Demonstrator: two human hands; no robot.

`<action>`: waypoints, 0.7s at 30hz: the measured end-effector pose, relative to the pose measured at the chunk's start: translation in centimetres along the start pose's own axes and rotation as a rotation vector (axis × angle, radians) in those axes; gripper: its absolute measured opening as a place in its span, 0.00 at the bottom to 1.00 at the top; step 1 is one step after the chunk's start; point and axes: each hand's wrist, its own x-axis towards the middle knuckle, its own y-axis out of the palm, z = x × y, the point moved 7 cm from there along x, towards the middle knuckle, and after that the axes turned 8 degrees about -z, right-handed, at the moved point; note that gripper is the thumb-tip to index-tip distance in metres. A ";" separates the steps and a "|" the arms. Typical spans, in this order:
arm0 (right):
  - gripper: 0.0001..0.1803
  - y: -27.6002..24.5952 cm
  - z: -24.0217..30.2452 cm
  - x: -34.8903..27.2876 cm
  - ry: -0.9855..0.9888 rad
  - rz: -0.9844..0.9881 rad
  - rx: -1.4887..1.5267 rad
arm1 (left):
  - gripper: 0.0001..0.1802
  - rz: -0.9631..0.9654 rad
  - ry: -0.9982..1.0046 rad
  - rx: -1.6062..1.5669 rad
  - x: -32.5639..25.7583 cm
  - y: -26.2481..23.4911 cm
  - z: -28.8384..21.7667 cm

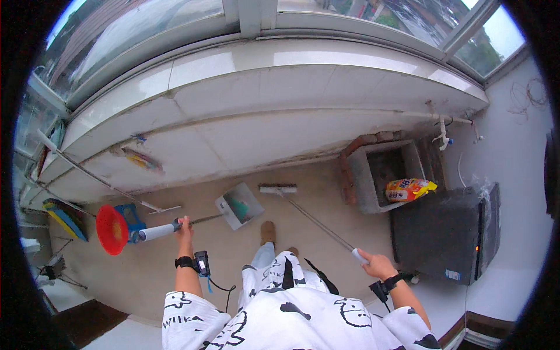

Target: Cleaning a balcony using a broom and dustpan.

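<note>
View from above of a person standing on a balcony floor (192,256), one foot in a tan shoe (268,232) set forward. The left hand (184,228) is closed around the grey grip of a long-handled dustpan (239,205); the handle runs from the hand to the right and slightly up, and the pan itself rests on the floor near the base of the white tiled wall (245,116), its open mouth turned toward the broom. The right hand (378,265) is closed around the upper end of a broom (278,189), fingers wrapped on the pale grip; the thin metal shaft slants up and left from the hand, and the flat broom head lies on the floor just beside the dustpan, to its right. Both wrists carry black bands with small black devices. Left of the left hand stand a red funnel-shaped basin (111,230) and a blue object, close to the dustpan handle's end. To the right, a brick-edged concrete trough (385,172) holds a yellow bag (409,188) on its rim, next to a dark cabinet (446,230). Windows (146,29) run above the wall
</note>
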 end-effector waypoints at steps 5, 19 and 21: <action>0.27 -1.7 3.8 6.8 -0.114 -0.084 -0.006 | 0.11 -0.002 0.025 -0.053 0.3 0.8 -0.4; 0.30 3.5 6.8 6.8 -0.144 -0.049 0.057 | 0.09 -0.161 0.044 -0.099 0.5 -9.9 4.4; 0.29 2.7 9.4 7.8 -0.186 -0.079 0.063 | 0.10 -0.162 0.025 -0.212 0.7 -11.0 4.8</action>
